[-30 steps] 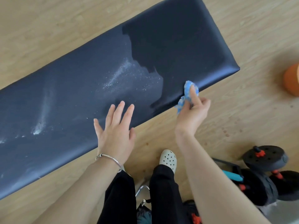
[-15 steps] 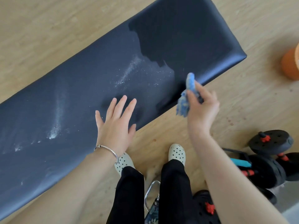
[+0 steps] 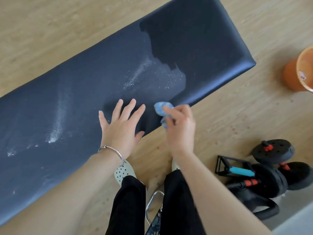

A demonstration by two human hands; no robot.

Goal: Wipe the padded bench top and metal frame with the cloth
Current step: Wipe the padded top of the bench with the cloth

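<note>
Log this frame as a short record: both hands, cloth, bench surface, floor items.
left hand: flat, fingers spread, resting on the dark blue padded bench top
right hand: grips the crumpled blue cloth at the bench's near edge
bench surface: white powdery streaks across middle and left; right end darker, looks wiped
floor: orange bucket, black dumbbell with red collars, both right

Your padded bench top (image 3: 101, 82) is dark, leather-like upholstery with a fine grain. It looks glossy at its right end and dull, dusted with white powdery streaks, across the rest. Your cloth (image 3: 161, 107) is soft, fuzzy blue fabric and your bracelet (image 3: 115, 150) is polished metal, while the floor (image 3: 50, 31) shows pale, matt wood grain and the weight plates (image 3: 272, 151) look like matt black plastic or rubber.
</note>
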